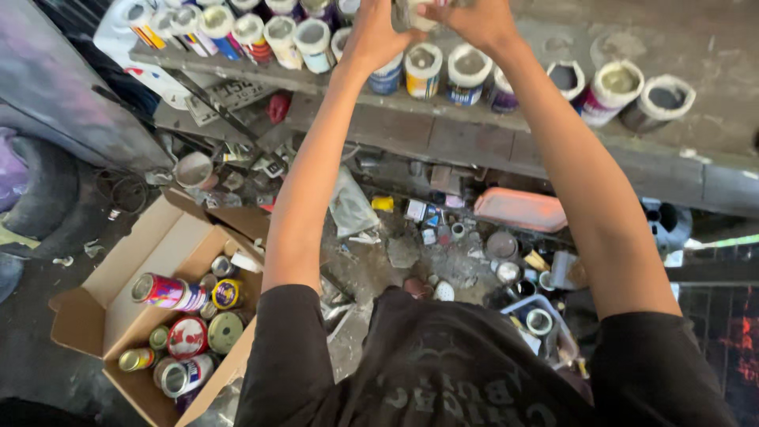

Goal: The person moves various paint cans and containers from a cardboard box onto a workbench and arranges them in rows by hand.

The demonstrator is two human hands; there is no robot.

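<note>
I see both grips, left hand (378, 35) and right hand (474, 20), pinching one can (415, 14) between them above the shelf (443, 107), equally near.

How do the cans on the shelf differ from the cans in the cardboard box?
The shelf cans stand upright in a row, while the box cans lie tumbled on their sides. The shelf cans show pale, crusted tops; the box cans show bright metal ends and coloured labels. The shelf cans sit up by both hands, left and right; the cardboard box sits on the floor. Both are small round tins.
</note>
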